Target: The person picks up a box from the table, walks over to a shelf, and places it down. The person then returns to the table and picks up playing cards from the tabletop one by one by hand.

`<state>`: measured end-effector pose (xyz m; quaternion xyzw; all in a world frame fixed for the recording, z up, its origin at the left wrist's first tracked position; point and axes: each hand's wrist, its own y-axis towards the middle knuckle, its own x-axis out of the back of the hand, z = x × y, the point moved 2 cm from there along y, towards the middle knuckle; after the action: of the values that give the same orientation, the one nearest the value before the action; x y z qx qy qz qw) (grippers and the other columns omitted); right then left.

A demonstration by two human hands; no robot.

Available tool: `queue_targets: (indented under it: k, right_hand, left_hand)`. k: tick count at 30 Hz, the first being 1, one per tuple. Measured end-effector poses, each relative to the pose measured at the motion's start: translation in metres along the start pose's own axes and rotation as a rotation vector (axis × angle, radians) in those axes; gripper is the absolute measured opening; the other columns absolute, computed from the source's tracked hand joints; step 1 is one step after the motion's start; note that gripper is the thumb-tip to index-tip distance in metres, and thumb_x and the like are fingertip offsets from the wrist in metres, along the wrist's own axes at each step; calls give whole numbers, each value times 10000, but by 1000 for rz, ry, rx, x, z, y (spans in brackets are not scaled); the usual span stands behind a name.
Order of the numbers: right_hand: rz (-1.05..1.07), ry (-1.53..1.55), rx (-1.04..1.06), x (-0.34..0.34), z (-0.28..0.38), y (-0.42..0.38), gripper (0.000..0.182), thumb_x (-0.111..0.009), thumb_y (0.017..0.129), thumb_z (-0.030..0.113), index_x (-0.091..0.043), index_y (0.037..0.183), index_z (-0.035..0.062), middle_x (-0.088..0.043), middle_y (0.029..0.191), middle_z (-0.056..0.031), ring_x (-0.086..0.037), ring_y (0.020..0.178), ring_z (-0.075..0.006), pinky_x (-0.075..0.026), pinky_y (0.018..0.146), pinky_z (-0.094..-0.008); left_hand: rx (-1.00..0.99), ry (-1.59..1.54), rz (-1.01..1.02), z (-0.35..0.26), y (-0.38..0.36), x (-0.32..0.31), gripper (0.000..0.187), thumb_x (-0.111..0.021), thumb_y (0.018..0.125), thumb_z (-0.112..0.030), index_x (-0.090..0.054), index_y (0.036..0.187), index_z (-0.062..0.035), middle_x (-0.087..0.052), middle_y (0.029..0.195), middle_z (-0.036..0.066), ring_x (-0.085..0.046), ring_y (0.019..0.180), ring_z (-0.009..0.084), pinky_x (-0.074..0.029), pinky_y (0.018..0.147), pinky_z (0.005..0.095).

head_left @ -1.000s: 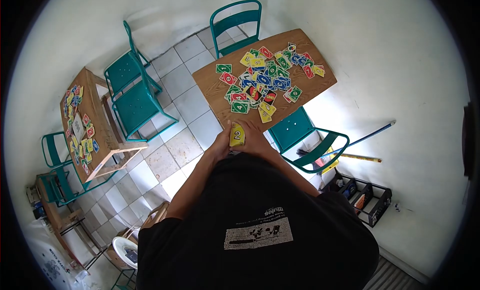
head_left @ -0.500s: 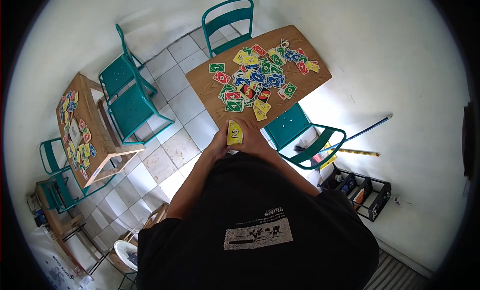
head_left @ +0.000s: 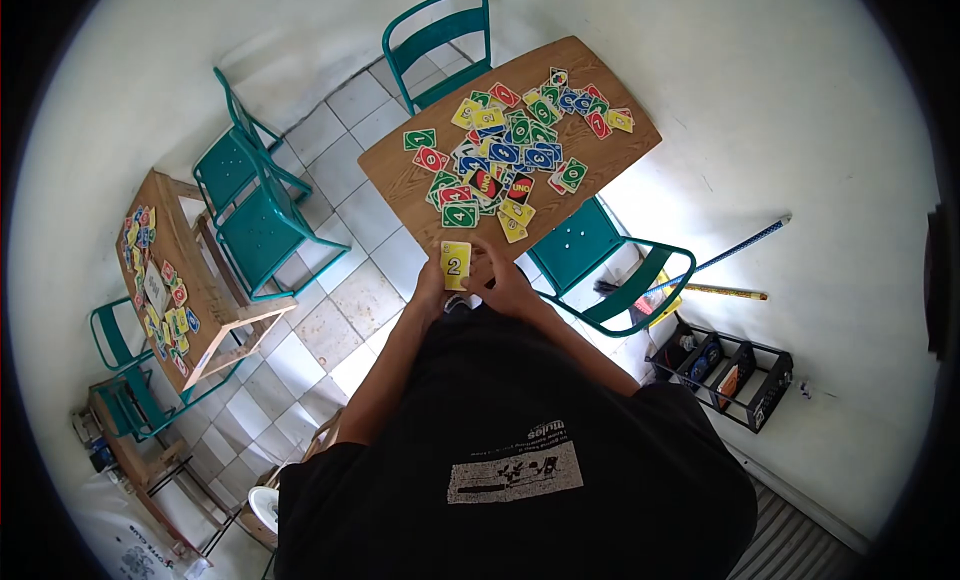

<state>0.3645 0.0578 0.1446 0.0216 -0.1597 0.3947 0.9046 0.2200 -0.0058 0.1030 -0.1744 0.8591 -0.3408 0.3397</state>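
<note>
A yellow Uno card with a 2 (head_left: 455,266) faces up in front of my body, just off the near edge of the wooden table. My left hand (head_left: 430,288) grips it along its left side; anything beneath the card is hidden. On the other side, my right hand (head_left: 506,288) has its thumb right at the card's lower right edge, with thumb and forefinger spread apart. Beyond both hands, a loose heap of Uno cards (head_left: 505,153) in red, yellow, green and blue covers much of the table (head_left: 400,185).
Green metal chairs stand at the table's far side (head_left: 440,45) and right side (head_left: 575,250). To the left is a second wooden table (head_left: 225,295) with more scattered cards. A black rack (head_left: 725,370) and broom handles (head_left: 735,248) are by the right wall.
The yellow card has turned more upright and shifted slightly left with my left hand. My right hand has loosened from around it, its fingers spreading. The view has shifted a little.
</note>
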Motion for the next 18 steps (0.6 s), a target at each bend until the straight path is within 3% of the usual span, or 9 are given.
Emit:
queue_targets:
  k: [3,6,10,13,18]
  right_hand:
    - [-229,-2,-40,5,-67,3,599,-686,865,333,-465,1287,-31,-602,1126,-212,-595,1070,-319,-460,923,-379]
    - [-287,-172,-246,25,-118,7,507,-671,871,319,-512,1188,-44,-609,1039,-207,-608,1000,-315,-473,872,-387]
    - [-411,-424,-312,43,-180,18,417,-664,848,245,-507,1114,-36,-602,957,-201,-589,937,-338,-473,828,-425]
    - [-309,-343,-578,55,-197,28,439,-674,826,227,-497,1160,5,-557,1115,-206,-534,1077,-385,-446,895,-465]
    - [-371,-303,-559,57,-201,48,492,-758,751,172,-444,1109,48,-545,1090,-164,-533,1049,-361,-436,890,-471]
  left_hand:
    - [-51,-34,7,4,10,-1,678,-156,1027,-525,-596,1117,-16,-677,894,121,-676,771,217,-562,716,346]
    - [-70,-105,13,1,5,-11,676,-152,1033,-518,-572,1145,-2,-664,943,133,-665,831,225,-554,755,368]
    - [-51,-137,-48,4,2,-25,699,-168,1019,-561,-570,1151,-4,-658,929,122,-660,810,224,-553,748,368]
    - [-60,-123,-103,9,10,-26,706,-187,1010,-584,-571,1151,-9,-654,917,116,-656,798,222,-553,738,366]
    - [-74,-87,-198,13,13,-34,710,-201,1002,-599,-573,1146,-11,-652,897,114,-656,796,224,-554,732,369]
